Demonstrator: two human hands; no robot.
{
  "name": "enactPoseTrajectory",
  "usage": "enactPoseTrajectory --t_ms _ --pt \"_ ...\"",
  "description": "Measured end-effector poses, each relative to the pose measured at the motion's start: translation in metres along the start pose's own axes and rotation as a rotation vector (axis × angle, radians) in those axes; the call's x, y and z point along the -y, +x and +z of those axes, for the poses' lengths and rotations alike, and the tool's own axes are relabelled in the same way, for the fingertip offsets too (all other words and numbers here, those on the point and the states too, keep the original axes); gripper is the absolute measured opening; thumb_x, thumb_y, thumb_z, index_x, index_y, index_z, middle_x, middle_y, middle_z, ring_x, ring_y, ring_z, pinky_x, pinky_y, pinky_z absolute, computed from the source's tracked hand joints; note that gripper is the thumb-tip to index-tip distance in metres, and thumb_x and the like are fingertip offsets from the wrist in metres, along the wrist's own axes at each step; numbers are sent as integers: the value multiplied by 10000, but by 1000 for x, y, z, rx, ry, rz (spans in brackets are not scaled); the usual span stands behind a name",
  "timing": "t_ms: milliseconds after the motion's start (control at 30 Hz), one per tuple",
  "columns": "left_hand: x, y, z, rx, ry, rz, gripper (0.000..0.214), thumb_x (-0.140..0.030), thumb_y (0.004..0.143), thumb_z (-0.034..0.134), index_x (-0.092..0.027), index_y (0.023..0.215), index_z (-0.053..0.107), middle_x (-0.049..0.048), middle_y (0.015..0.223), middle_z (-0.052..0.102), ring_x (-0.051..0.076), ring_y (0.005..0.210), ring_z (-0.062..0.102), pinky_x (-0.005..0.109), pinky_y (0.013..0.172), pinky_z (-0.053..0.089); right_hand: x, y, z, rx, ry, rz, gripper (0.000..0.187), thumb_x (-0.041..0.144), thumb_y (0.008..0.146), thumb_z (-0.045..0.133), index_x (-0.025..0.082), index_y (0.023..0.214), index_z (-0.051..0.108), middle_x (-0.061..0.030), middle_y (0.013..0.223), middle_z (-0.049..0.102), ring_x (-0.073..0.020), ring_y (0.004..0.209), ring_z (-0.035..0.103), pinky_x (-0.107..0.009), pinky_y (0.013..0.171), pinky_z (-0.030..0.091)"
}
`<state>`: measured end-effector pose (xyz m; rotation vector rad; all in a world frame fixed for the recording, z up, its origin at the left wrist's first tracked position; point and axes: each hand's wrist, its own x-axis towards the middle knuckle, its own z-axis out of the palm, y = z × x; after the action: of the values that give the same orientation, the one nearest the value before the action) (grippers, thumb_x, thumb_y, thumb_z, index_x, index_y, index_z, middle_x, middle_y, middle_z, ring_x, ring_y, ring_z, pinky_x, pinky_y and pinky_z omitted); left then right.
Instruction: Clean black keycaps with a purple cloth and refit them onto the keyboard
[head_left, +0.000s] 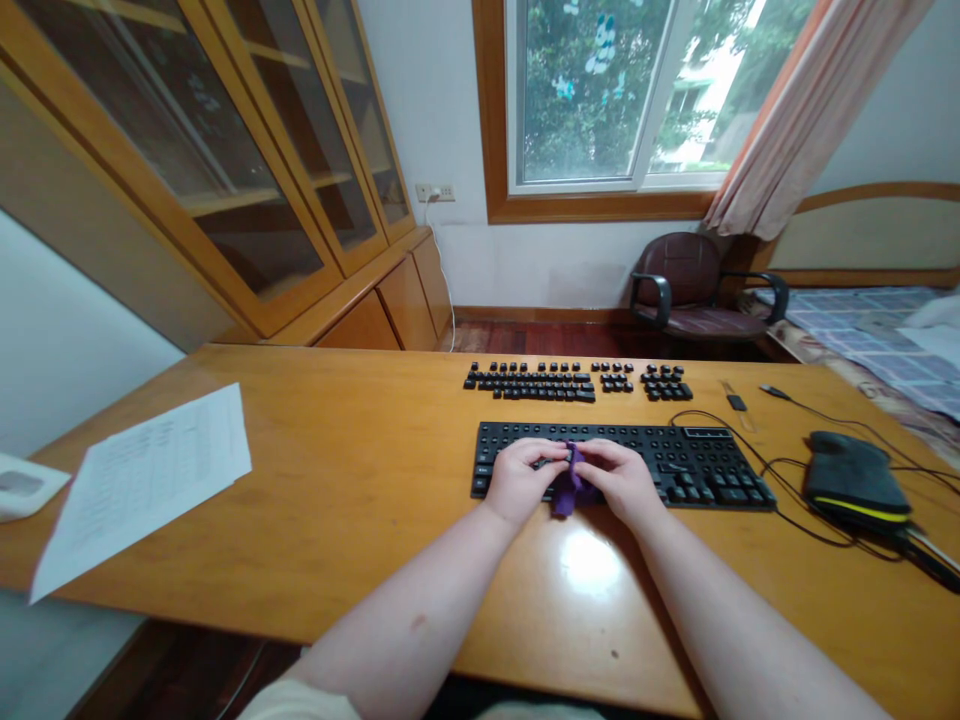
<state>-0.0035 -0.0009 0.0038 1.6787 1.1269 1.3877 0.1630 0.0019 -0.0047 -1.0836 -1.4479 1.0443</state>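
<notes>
The room around the fingers has a window (592,90) on the far wall, and the wooden worktop (360,450) spreads out to both sides beneath them. Between the fingers is a purple cloth (566,495), its loose end hanging towards the person. The left hand (514,485) and the right hand (626,485) both pinch it with thumb and fingertips; a small piece may be held in the fold, but I cannot tell.

Directly beneath the fingers lies the black keyboard (694,455), many of its key places looking bare. Just beyond them stand rows of loose keys (536,382), set out by position. If the pinch slackened, anything small in the fold could drop among the key places. A forward brush of the knuckles could scatter the rows and lose their order, since nothing seems to hold them down. The dangling cloth could also catch on a key edge.

Right of the fingers are a black pouch (855,475) with a yellow edge and tangled cables (806,408); well to their left lies paper (169,450). The worktop is glossy, with bright glare just nearer than the fingers. Farther off are a glass-fronted cabinet (341,235), a chair (679,275) and a bed (877,325).
</notes>
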Motion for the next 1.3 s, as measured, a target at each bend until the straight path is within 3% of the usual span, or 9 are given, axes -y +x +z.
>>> enactPoseTrajectory --t_ms 100,233,367,467,633,800,967,1133,1300 --pt "0 0 0 21 3 -6 96 -142 671 690 -198 742 720 37 788 708 162 768 654 305 760 543 2 0 0 28 28 36 274 313 616 747 206 867 720 -47 774 673 -178 694 607 -322 664 491" --pt "-1 -1 3 84 -153 -178 182 -129 689 658 -180 857 705 44 843 717 163 773 672 299 761 556 5 0 1 46 71 43 219 301 603 753 204 799 732 -37 723 651 -142 592 571 -278 556 474" --pt "1 0 7 58 -301 -327 246 -97 623 691 -144 863 670 45 782 721 172 747 683 300 735 565 6 -1 2 2 182 57 148 310 622 735 202 723 728 -15 643 614 -104 477 516 -248 462 431" --pt "3 0 9 32 -341 -366 270 -97 598 706 -142 857 650 32 731 715 170 734 682 300 734 561 7 -1 2 14 204 66 133 316 656 711 204 727 725 -6 614 597 -99 465 511 -248 466 431" --pt "4 -2 8 29 -325 -338 256 -116 623 691 -142 874 647 28 731 706 159 726 676 295 734 555 8 -1 1 89 112 44 260 305 641 722 230 891 722 -14 731 615 -107 522 540 -259 507 455" --pt "4 -2 10 37 -331 -329 276 -131 621 702 -139 890 641 33 744 708 157 705 674 297 727 560 10 -1 0 38 59 -8 184 361 714 653 204 772 731 -19 637 597 -128 532 544 -278 546 469" --pt "-3 -3 5 54 -115 -111 179 -132 692 648 -171 866 664 44 891 706 150 778 667 290 767 551 15 -3 3 49 15 21 204 384 723 640 189 701 697 -22 643 595 -139 568 557 -273 561 481" --pt "-10 -6 -4 132 177 97 304 -92 751 557 -242 996 658 11 949 697 142 865 644 299 842 522 16 -6 4 30 111 117 249 392 624 724 173 733 681 -23 680 613 -120 485 539 -262 476 470" --pt "-8 -6 -2 125 241 93 346 -98 736 582 -259 1036 647 0 976 694 150 893 640 297 860 510 18 -5 3 73 141 119 261 419 711 646 162 668 653 -2 565 564 -116 479 522 -256 499 454"
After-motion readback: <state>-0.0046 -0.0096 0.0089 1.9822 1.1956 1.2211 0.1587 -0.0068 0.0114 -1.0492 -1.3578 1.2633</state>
